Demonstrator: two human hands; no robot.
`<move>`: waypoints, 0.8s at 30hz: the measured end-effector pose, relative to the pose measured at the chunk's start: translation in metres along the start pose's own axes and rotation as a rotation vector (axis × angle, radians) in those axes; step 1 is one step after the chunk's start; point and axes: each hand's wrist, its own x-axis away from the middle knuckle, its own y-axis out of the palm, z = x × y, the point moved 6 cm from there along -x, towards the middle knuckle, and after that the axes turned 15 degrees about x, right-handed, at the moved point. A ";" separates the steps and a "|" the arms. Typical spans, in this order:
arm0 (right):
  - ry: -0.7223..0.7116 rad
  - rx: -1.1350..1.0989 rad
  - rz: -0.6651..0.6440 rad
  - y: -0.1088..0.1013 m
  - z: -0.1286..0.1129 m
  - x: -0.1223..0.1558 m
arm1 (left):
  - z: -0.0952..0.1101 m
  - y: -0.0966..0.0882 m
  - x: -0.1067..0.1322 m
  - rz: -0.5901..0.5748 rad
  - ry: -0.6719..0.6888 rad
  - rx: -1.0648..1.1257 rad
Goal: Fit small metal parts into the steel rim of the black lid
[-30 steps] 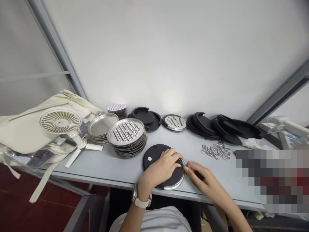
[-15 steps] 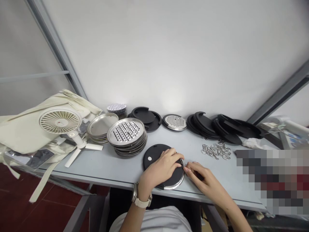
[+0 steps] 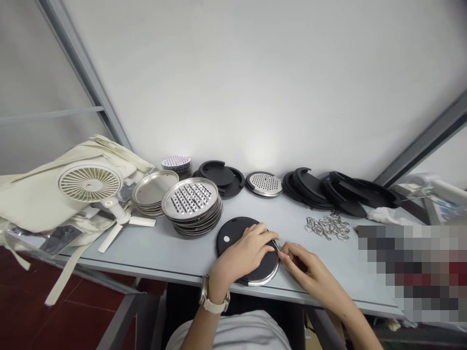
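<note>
Far to the left of my hands a cream cloth bag (image 3: 32, 199) slumps on the grey table (image 3: 156, 250), with a white plastic fan (image 3: 90, 183) with a slatted round grille lying on it. Nearer, still left of my hands, stands a stack of plain shiny metal plates (image 3: 153, 190), and just beside it a stack of round steel grater discs (image 3: 191, 201) punched with rows of holes. Beyond my hands, along the white wall, are matte black lids (image 3: 219, 176), a perforated steel disc (image 3: 263, 184) seated in a black ring, and a row of overlapping black rings (image 3: 328, 192). Nothing lies between my hands and these. My left hand (image 3: 242, 253), with a pale watch (image 3: 213, 301) at the wrist, lies palm-down on a flat round black disc (image 3: 233, 232) with a bright metal rim at the table's near edge. Its fingers are bent, with the tips at the disc's right rim; I cannot tell whether they grip. My right hand (image 3: 308, 272) touches that rim, thumb and forefinger pinched together on a small metal clip (image 3: 278, 246). Beyond my right hand lies a loose pile of small metal rings (image 3: 328, 227).
</note>
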 end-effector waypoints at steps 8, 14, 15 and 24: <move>-0.002 0.029 0.002 0.001 0.002 0.000 | 0.000 0.000 0.000 -0.002 -0.001 -0.004; -0.013 0.025 0.003 0.001 0.002 0.000 | -0.001 0.000 0.000 -0.007 -0.005 0.009; -0.017 0.021 0.005 0.001 0.002 0.000 | -0.001 0.000 0.000 -0.008 -0.006 0.013; -0.048 0.036 -0.005 -0.001 -0.004 -0.001 | -0.001 0.000 0.000 -0.003 0.007 0.018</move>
